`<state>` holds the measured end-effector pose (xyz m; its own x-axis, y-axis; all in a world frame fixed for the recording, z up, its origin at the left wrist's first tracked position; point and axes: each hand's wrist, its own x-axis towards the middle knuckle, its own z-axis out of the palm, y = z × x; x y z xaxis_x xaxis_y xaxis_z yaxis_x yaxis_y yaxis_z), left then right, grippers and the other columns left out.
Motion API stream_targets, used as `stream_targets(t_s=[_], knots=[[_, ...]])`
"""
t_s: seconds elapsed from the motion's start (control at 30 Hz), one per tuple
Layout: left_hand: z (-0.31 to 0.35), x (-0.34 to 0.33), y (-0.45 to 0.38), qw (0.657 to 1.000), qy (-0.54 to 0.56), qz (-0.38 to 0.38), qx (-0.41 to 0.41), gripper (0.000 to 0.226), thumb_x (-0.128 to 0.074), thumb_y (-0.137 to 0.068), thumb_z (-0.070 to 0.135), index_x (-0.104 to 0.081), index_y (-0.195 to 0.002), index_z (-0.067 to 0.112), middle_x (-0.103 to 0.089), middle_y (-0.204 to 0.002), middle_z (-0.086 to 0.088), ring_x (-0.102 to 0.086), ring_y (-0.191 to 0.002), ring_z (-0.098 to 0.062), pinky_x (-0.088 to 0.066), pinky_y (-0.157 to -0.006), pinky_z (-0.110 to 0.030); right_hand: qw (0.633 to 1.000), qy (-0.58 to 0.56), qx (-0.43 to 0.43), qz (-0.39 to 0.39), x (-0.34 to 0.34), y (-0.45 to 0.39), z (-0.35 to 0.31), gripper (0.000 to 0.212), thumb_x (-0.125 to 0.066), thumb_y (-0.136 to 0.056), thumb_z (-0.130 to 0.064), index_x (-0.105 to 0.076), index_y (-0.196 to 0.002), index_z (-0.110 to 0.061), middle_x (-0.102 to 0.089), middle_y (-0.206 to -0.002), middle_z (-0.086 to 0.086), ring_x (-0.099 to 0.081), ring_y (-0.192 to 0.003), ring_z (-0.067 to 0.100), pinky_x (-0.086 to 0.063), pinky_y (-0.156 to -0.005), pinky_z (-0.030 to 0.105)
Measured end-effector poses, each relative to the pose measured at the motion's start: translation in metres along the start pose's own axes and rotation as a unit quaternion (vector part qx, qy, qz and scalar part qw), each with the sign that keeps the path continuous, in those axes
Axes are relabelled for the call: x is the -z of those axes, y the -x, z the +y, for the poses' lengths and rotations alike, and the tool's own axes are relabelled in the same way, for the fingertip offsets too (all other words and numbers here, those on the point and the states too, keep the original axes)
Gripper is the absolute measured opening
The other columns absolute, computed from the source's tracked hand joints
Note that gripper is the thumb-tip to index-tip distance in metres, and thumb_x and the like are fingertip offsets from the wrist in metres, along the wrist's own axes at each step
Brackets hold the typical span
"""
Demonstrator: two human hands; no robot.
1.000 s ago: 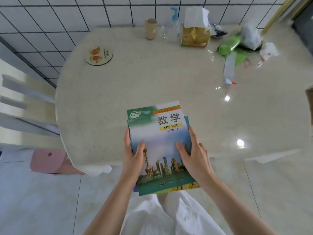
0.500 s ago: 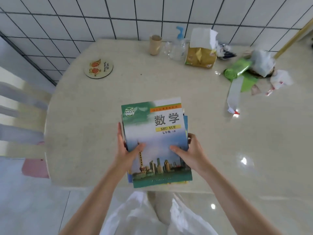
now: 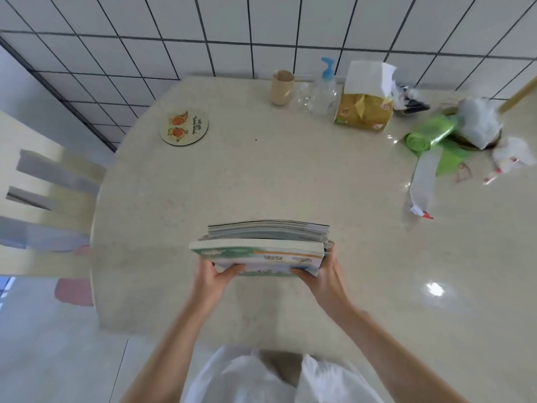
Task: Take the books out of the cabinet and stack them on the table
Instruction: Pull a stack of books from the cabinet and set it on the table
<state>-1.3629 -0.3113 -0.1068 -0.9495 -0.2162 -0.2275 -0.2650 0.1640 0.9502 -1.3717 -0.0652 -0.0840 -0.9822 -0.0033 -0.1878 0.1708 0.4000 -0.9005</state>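
Both hands grip a stack of books (image 3: 266,245) over the bench (image 3: 290,181): the left hand (image 3: 213,279) holds the stack's left near corner, thumb curled onto the front cover, and the right hand (image 3: 322,274) clasps the right near corner the same way. The stack is tipped up on edge, its page edges facing upward and its green-and-white cover turned toward the person; whether its lower edge touches the bench I cannot tell. It sits near the bench's front rim, roughly midway along it.

Beyond the books, a broad bare stretch of bench runs back to the tiled wall (image 3: 261,33). A round coaster (image 3: 184,127) lies well apart from the books, far back and to their left. A tan cup (image 3: 282,87), a clear pump bottle (image 3: 322,91) and a yellow tissue pack (image 3: 363,112) stand along the bench's far edge. A green roll of bags (image 3: 427,135) and crumpled wrappers (image 3: 479,123) crowd the far right corner. A chair back (image 3: 52,181) stands beside the bench's curved left edge.
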Motion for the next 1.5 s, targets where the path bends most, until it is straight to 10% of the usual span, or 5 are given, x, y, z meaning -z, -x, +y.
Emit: stream_targets(t_s=[0.37,0.63,0.83,1.1,1.5], knots=[[-0.007,0.008,-0.001,0.998,-0.035,-0.052,0.019,0.086,-0.086,-0.046,0.015,-0.049,-0.123,0.025,-0.06,-0.119,0.006,-0.059,-0.108,-0.004,-0.048,-0.096,-0.022,0.995,0.072,0.009,-0.075,0.016,-0.003,0.019,0.082,-0.088,-0.061,-0.011,-0.043,-0.129,-0.019,-0.045,-0.123,-0.036,-0.045,-0.106,-0.021,-0.033,-0.091,0.002],[-0.019,-0.003,0.0,0.994,-0.089,-0.045,0.036,0.078,-0.082,-0.051,0.039,-0.058,-0.115,0.001,-0.067,-0.108,0.0,-0.061,-0.098,0.002,-0.045,-0.089,-0.012,0.983,0.166,0.023,-0.069,-0.014,0.003,0.025,0.073,-0.08,-0.074,-0.01,-0.043,-0.135,0.0,-0.038,-0.134,0.013,-0.035,-0.12,0.005,-0.008,-0.09,-0.011],[-0.023,-0.001,-0.001,0.986,-0.153,-0.048,0.04,0.07,-0.083,-0.062,0.031,-0.058,-0.115,-0.008,-0.061,-0.112,0.005,-0.054,-0.097,0.007,-0.031,-0.082,0.005,0.988,0.147,-0.017,-0.042,-0.008,-0.007,0.031,0.056,-0.079,-0.076,-0.016,-0.051,-0.121,0.004,-0.047,-0.109,-0.027,-0.044,-0.097,-0.019,-0.031,-0.083,-0.002],[-0.028,0.01,-0.027,0.98,-0.139,-0.106,0.091,0.067,-0.087,-0.055,0.054,-0.064,-0.111,0.024,-0.069,-0.106,0.003,-0.064,-0.103,-0.017,-0.056,-0.087,-0.036,0.988,0.122,-0.067,-0.061,-0.006,-0.013,0.025,0.044,-0.081,-0.075,-0.015,-0.063,-0.115,-0.003,-0.065,-0.108,0.003,-0.061,-0.102,0.02,-0.043,-0.081,0.021],[0.013,0.028,-0.066,0.926,-0.044,-0.22,0.303,0.043,-0.082,-0.074,0.033,-0.063,-0.111,0.024,-0.076,-0.099,0.001,-0.073,-0.085,-0.015,-0.057,-0.066,-0.029,0.904,-0.129,-0.352,-0.204,0.002,-0.051,-0.014,0.031,-0.062,-0.092,-0.031,-0.056,-0.121,-0.019,-0.07,-0.114,0.009,-0.067,-0.101,0.031,-0.056,-0.086,0.053]])
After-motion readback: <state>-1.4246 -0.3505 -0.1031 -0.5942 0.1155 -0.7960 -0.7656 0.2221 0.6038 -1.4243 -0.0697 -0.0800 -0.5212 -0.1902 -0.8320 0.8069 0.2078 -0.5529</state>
